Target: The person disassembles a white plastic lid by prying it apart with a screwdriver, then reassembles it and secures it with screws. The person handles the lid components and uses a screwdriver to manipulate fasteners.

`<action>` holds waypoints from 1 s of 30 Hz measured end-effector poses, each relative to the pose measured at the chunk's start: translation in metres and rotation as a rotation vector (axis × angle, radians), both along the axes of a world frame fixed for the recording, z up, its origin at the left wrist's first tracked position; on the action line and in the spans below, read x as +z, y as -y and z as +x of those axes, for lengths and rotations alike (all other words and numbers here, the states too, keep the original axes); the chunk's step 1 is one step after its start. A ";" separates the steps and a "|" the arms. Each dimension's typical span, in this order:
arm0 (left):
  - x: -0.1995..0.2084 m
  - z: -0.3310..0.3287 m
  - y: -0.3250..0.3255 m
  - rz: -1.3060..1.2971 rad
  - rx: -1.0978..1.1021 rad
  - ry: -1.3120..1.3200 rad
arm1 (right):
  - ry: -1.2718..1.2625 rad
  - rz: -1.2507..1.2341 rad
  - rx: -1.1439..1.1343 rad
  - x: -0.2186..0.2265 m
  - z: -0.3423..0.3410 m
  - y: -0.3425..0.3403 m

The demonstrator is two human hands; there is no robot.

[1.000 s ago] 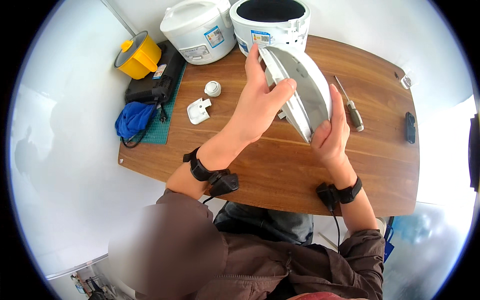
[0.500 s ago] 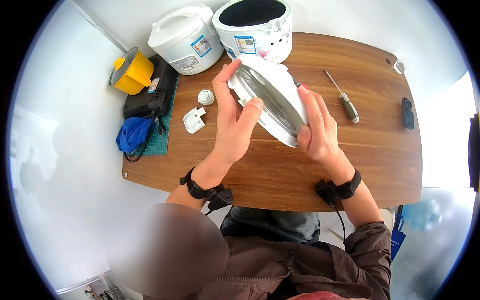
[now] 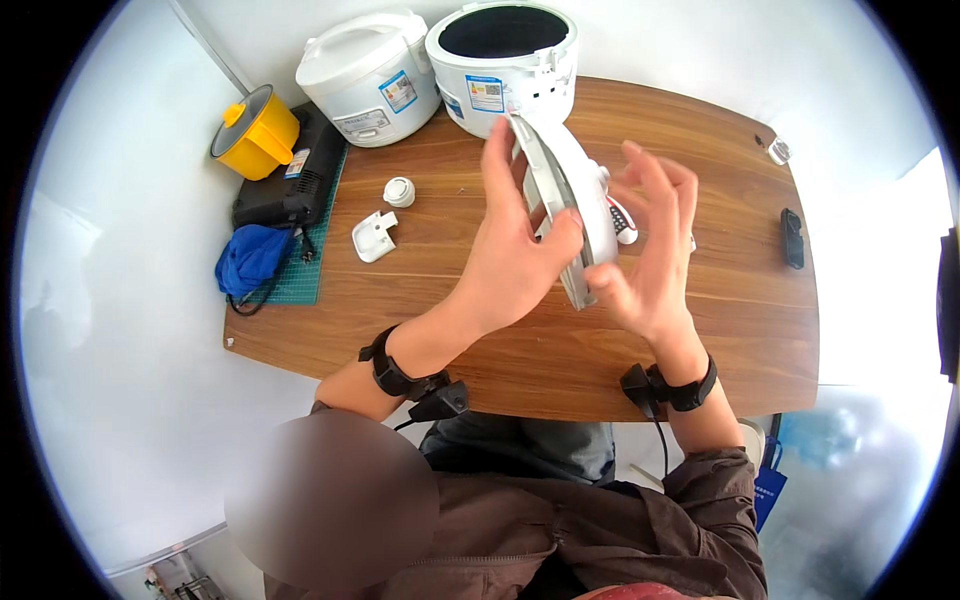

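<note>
A white rice cooker lid (image 3: 584, 175), with a grey metal inner side, is held up on edge over the table. My left hand (image 3: 510, 240) grips its left side, fingers at the top and thumb across the lower rim. My right hand (image 3: 655, 245) is at the lid's right side with fingers spread and lifted off; its thumb is close to the lower rim, and contact is unclear. Between lid and right hand shows a white piece with a dark dotted patch (image 3: 620, 220); whether it belongs to the lid I cannot tell. Behind the lid stands a lidless rice cooker body (image 3: 470, 62).
A closed white rice cooker (image 3: 375, 110) stands back left, beside a yellow pot (image 3: 262, 140) on a black case (image 3: 270, 205). Nearer are a blue cloth (image 3: 255, 262), a round white cap (image 3: 399, 192) and a flat white part (image 3: 374, 237). A small black object (image 3: 792, 238) lies right.
The lid has turned more edge-on and shifted slightly right. My right hand's fingers have come off it and spread. The screwdriver on the table is now mostly hidden behind my right hand.
</note>
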State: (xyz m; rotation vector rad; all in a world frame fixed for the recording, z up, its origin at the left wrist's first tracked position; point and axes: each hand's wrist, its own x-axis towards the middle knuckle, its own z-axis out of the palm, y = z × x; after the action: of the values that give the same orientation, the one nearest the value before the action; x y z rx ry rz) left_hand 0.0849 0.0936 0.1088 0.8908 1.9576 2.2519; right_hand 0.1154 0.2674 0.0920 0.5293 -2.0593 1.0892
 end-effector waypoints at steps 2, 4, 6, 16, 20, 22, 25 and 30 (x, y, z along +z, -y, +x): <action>-0.012 0.005 -0.003 -0.063 -0.010 0.022 | 0.064 -0.005 0.009 0.020 -0.002 -0.004; -0.020 0.016 -0.006 -0.200 0.011 -0.028 | 0.218 -0.052 0.048 0.040 0.005 0.000; -0.026 0.026 -0.013 -0.207 0.105 -0.103 | 0.341 0.000 0.049 0.038 0.003 -0.002; -0.041 0.013 0.005 -0.498 0.308 -0.535 | 0.483 -0.623 0.094 -0.063 -0.015 0.020; -0.040 0.007 0.011 -0.507 0.447 -0.674 | 0.593 -0.856 0.325 -0.094 -0.016 0.031; -0.039 0.002 0.016 -0.488 0.472 -0.659 | 0.485 -0.656 0.404 -0.088 -0.011 0.032; -0.028 -0.003 0.024 -0.416 0.450 -0.607 | 0.342 -0.418 0.411 -0.089 -0.022 0.019; -0.005 0.005 0.033 -0.386 0.272 -0.517 | 0.556 -0.295 0.561 -0.073 -0.020 0.007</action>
State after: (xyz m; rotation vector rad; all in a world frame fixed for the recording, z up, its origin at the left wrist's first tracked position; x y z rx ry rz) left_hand 0.0900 0.0610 0.1034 1.3106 2.7566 1.7552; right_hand 0.0950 0.2606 0.0188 0.7358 -2.1959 2.0227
